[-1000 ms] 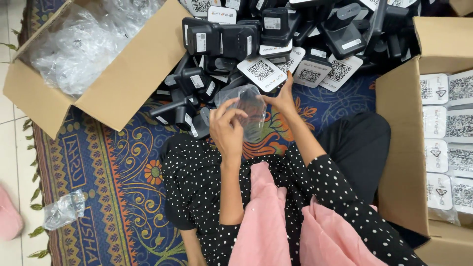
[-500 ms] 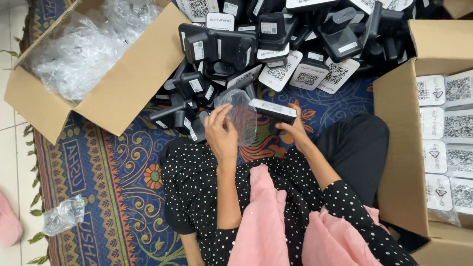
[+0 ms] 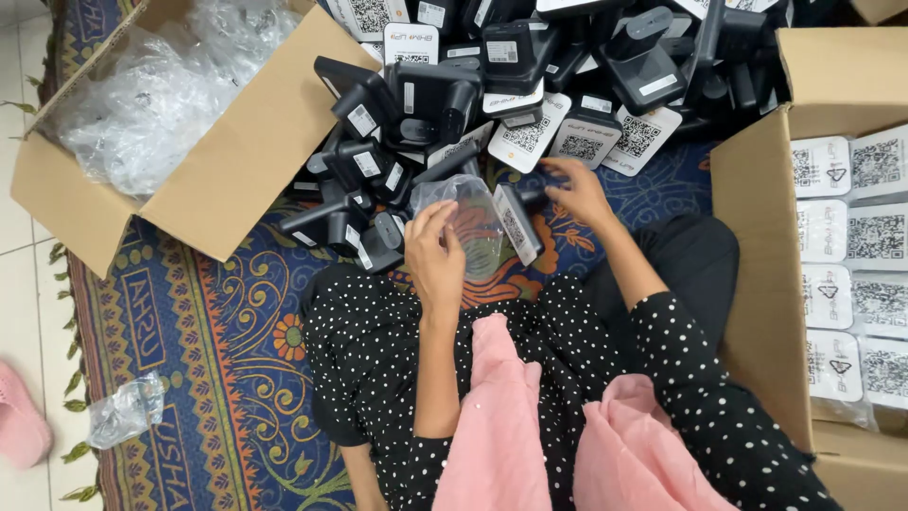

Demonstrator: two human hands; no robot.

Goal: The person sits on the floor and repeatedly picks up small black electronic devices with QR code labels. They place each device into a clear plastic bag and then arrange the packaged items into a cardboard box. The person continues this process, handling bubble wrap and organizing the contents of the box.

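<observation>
My left hand (image 3: 435, 251) grips a clear plastic bag (image 3: 473, 222) held over my lap. My right hand (image 3: 579, 192) holds a black stand-like device with a white code panel (image 3: 517, 222), its lower end beside the bag's mouth. Just beyond both hands lies a heap of the same black devices (image 3: 492, 85) with white code labels, spread over the patterned rug (image 3: 208, 322).
An open cardboard box (image 3: 236, 161) full of crumpled clear bags sits at the left. Another cardboard box (image 3: 757, 237) at the right holds white code cards in rows. A loose clear bag (image 3: 125, 410) lies on the rug at lower left, and a pink shoe (image 3: 21, 426) beside it.
The bag and my left hand dropped lower toward my lap. My right hand picked a black device from the heap and brought it to the bag's side.
</observation>
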